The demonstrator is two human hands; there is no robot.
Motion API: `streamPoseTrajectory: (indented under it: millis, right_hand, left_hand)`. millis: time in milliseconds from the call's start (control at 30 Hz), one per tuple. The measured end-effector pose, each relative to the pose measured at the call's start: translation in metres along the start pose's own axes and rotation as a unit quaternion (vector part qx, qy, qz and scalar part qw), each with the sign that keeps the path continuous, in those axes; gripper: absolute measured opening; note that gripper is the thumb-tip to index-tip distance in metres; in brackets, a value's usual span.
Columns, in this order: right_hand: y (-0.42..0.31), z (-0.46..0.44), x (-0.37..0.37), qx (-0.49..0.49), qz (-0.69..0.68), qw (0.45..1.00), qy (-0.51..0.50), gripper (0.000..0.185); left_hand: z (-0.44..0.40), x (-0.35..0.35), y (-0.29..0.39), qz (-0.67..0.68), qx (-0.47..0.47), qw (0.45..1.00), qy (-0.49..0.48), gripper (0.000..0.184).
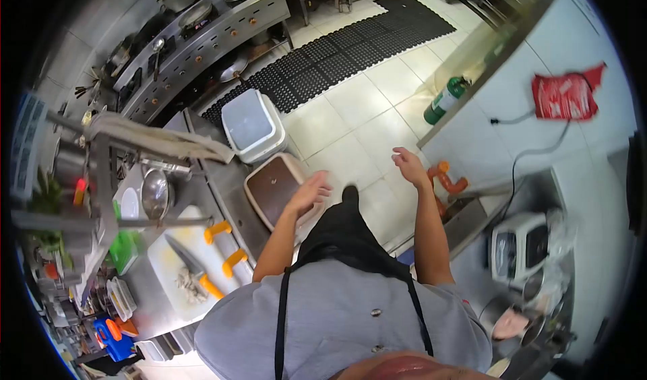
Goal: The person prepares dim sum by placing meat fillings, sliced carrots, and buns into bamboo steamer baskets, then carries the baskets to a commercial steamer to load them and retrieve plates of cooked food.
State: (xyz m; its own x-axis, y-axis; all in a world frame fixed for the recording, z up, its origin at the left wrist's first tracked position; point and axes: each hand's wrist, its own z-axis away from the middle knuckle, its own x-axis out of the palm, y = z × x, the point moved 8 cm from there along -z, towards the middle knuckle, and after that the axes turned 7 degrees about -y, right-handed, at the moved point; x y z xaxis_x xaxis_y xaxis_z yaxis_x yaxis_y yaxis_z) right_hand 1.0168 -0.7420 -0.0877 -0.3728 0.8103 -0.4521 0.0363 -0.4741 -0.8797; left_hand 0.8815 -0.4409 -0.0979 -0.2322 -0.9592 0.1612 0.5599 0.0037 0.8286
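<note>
My left hand (312, 193) hangs in the air above a bin with a brown lid (273, 188), fingers loosely stretched and holding nothing. My right hand (410, 166) is raised over the tiled floor, fingers apart and slightly bent, with nothing in it. Beside the right hand are orange-brown curved pipe-like pieces (453, 183). To my left, a white cutting board (165, 262) lies on the steel counter with a knife (183, 255) and a small pile of pale chopped food (191, 286). Several bright orange curved pieces (234, 262) show along the board's right side.
A white bin with a grey lid (249, 120) stands ahead on the left. Beyond it are a stove (202, 50) with pans and a black rubber mat (337, 56). On the right are a green bottle (445, 100), a red bag (566, 96) and a white appliance (517, 246). A metal bowl (156, 195) sits left.
</note>
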Motion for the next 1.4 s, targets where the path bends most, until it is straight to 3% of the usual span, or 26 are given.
streamPoseTrajectory:
  millis: [33, 100, 133, 167, 200, 233, 267, 300, 367, 400, 533, 600, 733, 800, 900, 933, 967, 1033, 1067, 1133, 1167, 1233, 1267, 1333, 1367, 1400]
  right_hand:
    - [0.02, -0.034, -0.013, -0.002, 0.003, 1.0, -0.005, 0.038]
    - [0.098, -0.089, -0.043, 0.082, -0.006, 0.997, 0.012, 0.031]
    - [0.193, -0.119, -0.048, 0.042, 0.172, 0.984, 0.027, 0.028]
    - [0.193, -0.102, -0.058, -0.074, 0.339, 0.93, 0.122, 0.027]
    - [0.315, -0.107, -0.043, -0.008, 0.484, 0.874, 0.051, 0.023]
    - [0.321, -0.091, -0.042, 0.033, 0.611, 0.788, -0.07, 0.017]
    - [0.334, -0.074, -0.041, 0.134, 0.519, 0.826, -0.175, 0.018]
    - [0.346, -0.063, -0.05, 0.272, 0.351, 0.872, -0.206, 0.019]
    - [0.35, -0.057, -0.068, 0.435, 0.124, 0.879, -0.152, 0.02]
    - [0.348, -0.056, -0.073, 0.481, 0.056, 0.866, -0.125, 0.021]
    - [0.341, -0.146, -0.092, 0.512, 0.006, 0.85, -0.122, 0.024]
    - [0.349, -0.209, -0.103, 0.511, -0.004, 0.851, -0.125, 0.025]
    - [0.358, -0.387, -0.157, 0.471, 0.023, 0.87, -0.144, 0.029]
    - [0.351, -0.509, -0.204, 0.426, 0.056, 0.892, -0.142, 0.03]
    - [0.33, -0.711, -0.299, 0.332, 0.145, 0.928, -0.093, 0.033]
    - [0.311, -0.784, -0.332, 0.284, 0.197, 0.935, -0.074, 0.034]
    - [0.275, -0.864, -0.368, 0.166, 0.327, 0.929, -0.056, 0.034]
    - [0.212, -0.998, -0.429, 0.165, 0.304, 0.938, -0.026, 0.038]
    - [0.175, -1.053, -0.453, 0.122, 0.259, 0.957, 0.039, 0.035]
    - [0.108, -1.158, -0.476, 0.071, 0.2, 0.977, 0.031, 0.034]
    - [0.058, -1.188, -0.48, 0.087, 0.168, 0.981, 0.052, 0.033]
    - [0.031, -1.261, -0.482, -0.04, 0.196, 0.977, 0.075, 0.031]
    - [0.028, -1.292, -0.483, -0.033, 0.195, 0.977, 0.082, 0.031]
    - [0.05, -1.349, -0.467, 0.111, -0.002, 0.988, -0.106, 0.027]
    - [0.044, -1.376, -0.481, 0.114, 0.001, 0.988, -0.104, 0.027]
    - [0.04, -1.398, -0.49, 0.114, 0.017, 0.986, -0.117, 0.026]
  left_hand:
    - [-0.016, -0.028, 0.006, 0.026, -0.012, 0.998, 0.048, 0.052]
    - [-0.064, -0.084, 0.0, 0.079, -0.063, 0.989, 0.104, 0.064]
    - [-0.085, -0.108, 0.011, 0.072, -0.063, 0.987, 0.127, 0.071]
    - [-0.116, -0.136, 0.013, 0.076, -0.08, 0.984, 0.142, 0.073]
    - [-0.146, -0.166, 0.018, 0.067, -0.105, 0.977, 0.174, 0.07]
    - [-0.171, -0.186, 0.044, 0.043, -0.136, 0.972, 0.187, 0.057]
    - [-0.2, -0.203, 0.074, 0.04, -0.135, 0.973, 0.183, 0.057]
    - [-0.228, -0.221, 0.11, 0.01, -0.105, 0.975, 0.194, 0.05]
    - [-0.284, -0.238, 0.199, -0.027, -0.047, 0.974, 0.219, 0.036]
    - [-0.318, -0.249, 0.235, -0.04, -0.025, 0.975, 0.215, 0.037]
    - [-0.456, -0.263, 0.386, -0.082, 0.028, 0.978, 0.19, 0.037]
    - [-0.535, -0.268, 0.439, -0.09, 0.069, 0.981, 0.157, 0.036]
    - [-0.669, -0.299, 0.494, -0.033, 0.021, 0.989, 0.145, 0.038]
    - [-0.734, -0.326, 0.51, 0.011, -0.033, 0.988, 0.153, 0.039]
    - [-0.782, -0.357, 0.55, 0.041, -0.04, 0.984, 0.171, 0.039]
    - [-0.798, -0.37, 0.566, 0.056, -0.028, 0.983, 0.172, 0.04]
    - [-0.818, -0.381, 0.584, 0.073, -0.012, 0.982, 0.171, 0.041]
    - [-0.86, -0.417, 0.609, 0.083, -0.041, 0.977, 0.192, 0.038]
    - [-0.882, -0.435, 0.621, 0.095, -0.067, 0.973, 0.201, 0.037]
    - [-0.933, -0.464, 0.659, 0.111, -0.072, 0.969, 0.209, 0.034]
    - [-0.966, -0.485, 0.681, 0.114, -0.04, 0.972, 0.204, 0.033]
    - [-1.04, -0.522, 0.738, 0.119, 0.012, 0.974, 0.194, 0.031]
    - [-1.073, -0.542, 0.769, 0.151, 0.039, 0.969, 0.19, 0.031]
    - [-1.135, -0.58, 0.834, 0.257, 0.092, 0.95, 0.153, 0.031]
    - [-1.165, -0.6, 0.87, 0.329, 0.119, 0.929, 0.118, 0.032]
    - [-1.188, -0.616, 0.903, 0.466, 0.178, 0.861, 0.094, 0.035]
